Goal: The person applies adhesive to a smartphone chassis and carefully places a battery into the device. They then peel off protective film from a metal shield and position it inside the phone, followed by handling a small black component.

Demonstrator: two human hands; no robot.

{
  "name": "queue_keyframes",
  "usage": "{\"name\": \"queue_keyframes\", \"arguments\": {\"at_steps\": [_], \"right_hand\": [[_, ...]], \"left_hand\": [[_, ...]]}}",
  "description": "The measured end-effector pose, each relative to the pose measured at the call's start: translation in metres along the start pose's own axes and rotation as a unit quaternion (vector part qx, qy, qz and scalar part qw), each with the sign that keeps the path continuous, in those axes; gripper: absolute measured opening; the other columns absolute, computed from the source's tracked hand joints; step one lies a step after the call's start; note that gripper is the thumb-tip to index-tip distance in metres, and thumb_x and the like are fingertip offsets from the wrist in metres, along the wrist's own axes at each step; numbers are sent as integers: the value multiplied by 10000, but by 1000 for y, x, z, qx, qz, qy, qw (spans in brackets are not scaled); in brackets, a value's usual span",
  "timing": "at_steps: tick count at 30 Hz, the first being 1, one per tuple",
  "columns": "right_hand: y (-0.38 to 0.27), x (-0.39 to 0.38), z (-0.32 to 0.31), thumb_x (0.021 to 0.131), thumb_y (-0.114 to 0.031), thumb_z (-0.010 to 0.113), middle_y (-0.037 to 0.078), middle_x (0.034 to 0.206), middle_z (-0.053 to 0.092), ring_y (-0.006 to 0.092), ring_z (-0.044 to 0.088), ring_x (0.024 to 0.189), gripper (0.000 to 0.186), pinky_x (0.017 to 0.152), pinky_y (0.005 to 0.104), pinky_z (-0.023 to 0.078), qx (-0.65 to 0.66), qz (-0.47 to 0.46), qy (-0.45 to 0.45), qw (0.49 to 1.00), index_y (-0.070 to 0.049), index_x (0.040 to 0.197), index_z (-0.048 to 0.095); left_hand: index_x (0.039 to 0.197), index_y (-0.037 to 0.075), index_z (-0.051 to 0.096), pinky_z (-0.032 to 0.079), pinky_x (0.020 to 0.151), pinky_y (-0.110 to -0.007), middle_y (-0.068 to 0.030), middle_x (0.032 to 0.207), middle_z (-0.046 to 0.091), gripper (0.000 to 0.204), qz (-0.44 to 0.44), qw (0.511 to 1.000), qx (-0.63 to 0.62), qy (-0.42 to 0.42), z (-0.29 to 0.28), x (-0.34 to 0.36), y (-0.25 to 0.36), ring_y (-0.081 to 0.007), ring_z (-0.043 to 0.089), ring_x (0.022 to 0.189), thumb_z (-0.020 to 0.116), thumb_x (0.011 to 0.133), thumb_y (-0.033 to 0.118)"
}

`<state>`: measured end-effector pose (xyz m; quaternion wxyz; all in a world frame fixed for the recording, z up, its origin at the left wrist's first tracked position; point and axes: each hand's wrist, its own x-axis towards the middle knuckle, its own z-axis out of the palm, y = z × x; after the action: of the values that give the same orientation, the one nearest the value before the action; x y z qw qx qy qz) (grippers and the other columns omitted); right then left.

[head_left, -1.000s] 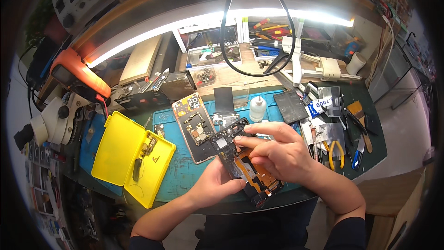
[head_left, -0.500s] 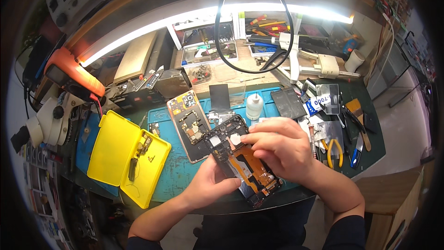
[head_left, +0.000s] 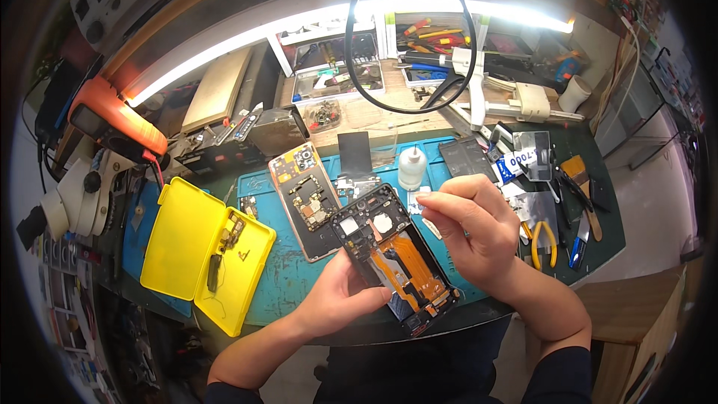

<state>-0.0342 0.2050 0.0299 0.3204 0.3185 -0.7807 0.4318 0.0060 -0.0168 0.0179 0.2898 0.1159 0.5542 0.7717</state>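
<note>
My left hand [head_left: 340, 290] grips an opened phone frame [head_left: 396, 265] by its left edge, tilted above the blue mat. Orange flex cables run down the frame's inside, with openings near its top. Off the frame's upper right side hovers my right hand [head_left: 482, 236], thumb and fingertips pinched together. Whatever is between those fingertips is too small to make out. Behind the frame lies a phone back shell [head_left: 305, 206] with a circuit board [head_left: 313, 202] on it. A clear dispenser bottle [head_left: 411, 168] stands upright beyond my right fingers.
An opened yellow case [head_left: 183, 243] holding small parts lies left on the blue mat [head_left: 280, 292]. Yellow-handled pliers [head_left: 544, 245], a brush [head_left: 574, 172] and other tools crowd the right. An orange multimeter [head_left: 120, 123] stands far left. A black cable loop [head_left: 350, 45] hangs overhead.
My right hand has lifted away from the phone frame, up and to the right, its fingertips now pinched. My left hand and the frame have hardly moved.
</note>
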Motion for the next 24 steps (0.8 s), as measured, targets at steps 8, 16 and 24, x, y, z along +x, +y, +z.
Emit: {"name": "queue_keyframes", "arguments": {"at_steps": [8,16,24], "right_hand": [[-2,0,-1,871,49,662,101,844,679,150,642,687,271,584,265,500,21,55,20,998,-14,1134,680],[-4,-9,-2,895,-1,661,41,665,648,78,588,523,221,485,237,455,74,167,16,983,-34,1113,676],[6,-4,3,901,7,653,100,824,687,210,673,711,215,619,285,520,9,45,41,998,-11,1115,664]], "left_hand": [[1469,-1,302,352,1138,-423,-131,1416,462,675,4,1000,4,2,-3,0,-4,-220,454,1328,643,887,23],[1454,-2,341,370,1114,-393,-111,1399,488,601,-3,999,-13,43,-4,1,-10,-206,471,1307,620,924,51],[1442,-8,365,460,1014,-353,-109,1328,552,525,-8,993,-68,101,-5,1,-14,-192,554,1196,534,953,80]]}}
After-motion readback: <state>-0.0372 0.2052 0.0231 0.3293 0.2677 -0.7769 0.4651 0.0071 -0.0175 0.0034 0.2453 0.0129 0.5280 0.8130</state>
